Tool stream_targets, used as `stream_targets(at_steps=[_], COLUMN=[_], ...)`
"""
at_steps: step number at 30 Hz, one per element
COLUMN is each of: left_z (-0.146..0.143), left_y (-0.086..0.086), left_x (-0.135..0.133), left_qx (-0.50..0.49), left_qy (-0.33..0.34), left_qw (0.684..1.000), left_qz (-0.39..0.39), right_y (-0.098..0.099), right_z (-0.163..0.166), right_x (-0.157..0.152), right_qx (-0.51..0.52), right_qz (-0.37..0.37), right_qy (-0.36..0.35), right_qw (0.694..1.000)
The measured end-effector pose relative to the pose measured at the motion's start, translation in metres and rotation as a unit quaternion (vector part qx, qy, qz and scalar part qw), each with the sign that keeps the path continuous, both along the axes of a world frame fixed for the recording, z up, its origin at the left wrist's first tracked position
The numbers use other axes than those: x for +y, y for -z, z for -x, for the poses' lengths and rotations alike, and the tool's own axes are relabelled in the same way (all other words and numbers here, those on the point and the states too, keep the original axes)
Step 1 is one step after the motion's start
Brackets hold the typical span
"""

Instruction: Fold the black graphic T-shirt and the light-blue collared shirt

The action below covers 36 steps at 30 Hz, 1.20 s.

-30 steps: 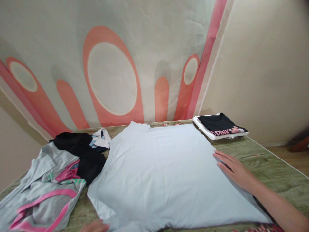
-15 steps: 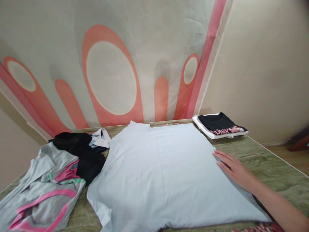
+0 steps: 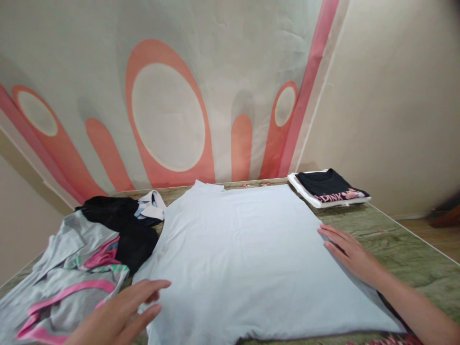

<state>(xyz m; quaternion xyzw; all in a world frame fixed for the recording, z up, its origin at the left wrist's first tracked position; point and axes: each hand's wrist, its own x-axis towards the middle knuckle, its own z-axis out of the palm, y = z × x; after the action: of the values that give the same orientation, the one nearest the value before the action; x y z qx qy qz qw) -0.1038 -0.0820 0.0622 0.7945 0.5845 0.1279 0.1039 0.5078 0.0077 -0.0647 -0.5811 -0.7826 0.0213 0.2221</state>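
Observation:
A pale blue-white T-shirt (image 3: 244, 258) lies spread out on the table, its collar side to the left and its hem to the right. My right hand (image 3: 350, 254) rests along the hem edge, fingers stretched out and lying on the cloth. Over the lower left of the shirt, near the sleeve, is my left hand (image 3: 125, 311). Its fingers are apart and it holds nothing; I cannot tell whether they touch the fabric.
A heap of crumpled clothes, grey with pink trim (image 3: 75, 282) and black (image 3: 134, 244), lies at the left. Folded garments, a black printed one (image 3: 328, 184) on top, sit at the back right of the green-patterned table (image 3: 406, 244). A wall (image 3: 230, 57) stands behind.
My left hand has come into view from below, over the shirt's lower left side. My right hand stays at the hem edge, and the shirt lies nearly the same.

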Motion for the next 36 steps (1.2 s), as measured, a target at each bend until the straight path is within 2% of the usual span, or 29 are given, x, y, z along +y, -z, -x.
stream_targets(at_steps=[2,4,7,9,13,16,18,20,23,25,28,31,34,36], left_z=[-0.033,-0.071,-0.115,-0.126,-0.111,-0.095,-0.088,-0.084,-0.078,-0.075,-0.072,-0.072,-0.075,-0.075], left_y=[-0.008,-0.009,0.006,0.025,0.056,0.061,0.060,0.059,0.062,0.065,0.067,0.066,0.064,0.064], left_x=[0.029,0.057,0.092,0.107,0.117,0.120,0.122,0.126,0.131,0.133,0.135,0.137,0.137,0.137], left_qx=[0.033,0.050,0.095,0.116,0.122,0.129,0.136,0.140,0.144,0.143,0.140,0.139,0.147,0.149], left_qy=[0.091,0.153,0.168,0.167,0.176,0.160,0.135,0.115,0.100,0.093,0.091,0.092,0.088,0.088], left_qw=[0.994,0.985,0.980,0.978,0.977,0.979,0.981,0.983,0.984,0.985,0.986,0.986,0.985,0.985], left_qz=[0.044,0.056,0.056,0.048,0.011,-0.009,-0.019,-0.026,-0.026,-0.024,-0.027,-0.019,-0.005,-0.004], right_y=[-0.001,-0.002,-0.003,-0.005,-0.021,-0.043,-0.057,-0.066,-0.067,-0.060,-0.048,-0.040,-0.037,-0.035], right_z=[0.001,0.004,0.010,0.009,0.004,0.020,0.047,0.081,0.122,0.133,0.126,0.107,0.081,0.060], right_x=[0.000,-0.001,-0.006,-0.008,0.000,0.020,0.036,0.048,0.056,0.057,0.056,0.058,0.063,0.067], right_qx=[-0.002,-0.004,-0.018,-0.039,-0.094,-0.104,-0.076,-0.062,-0.069,-0.073,-0.067,-0.055,-0.042,-0.026], right_qz=[-0.003,-0.010,-0.022,-0.028,-0.028,-0.037,-0.058,-0.051,0.028,0.077,0.110,0.102,0.064,0.018], right_qy=[-0.003,0.000,0.017,0.019,0.036,0.038,0.001,-0.066,-0.176,-0.203,-0.190,-0.168,-0.135,-0.068], right_qw=[1.000,1.000,0.999,0.999,0.995,0.993,0.995,0.995,0.982,0.973,0.973,0.979,0.988,0.997])
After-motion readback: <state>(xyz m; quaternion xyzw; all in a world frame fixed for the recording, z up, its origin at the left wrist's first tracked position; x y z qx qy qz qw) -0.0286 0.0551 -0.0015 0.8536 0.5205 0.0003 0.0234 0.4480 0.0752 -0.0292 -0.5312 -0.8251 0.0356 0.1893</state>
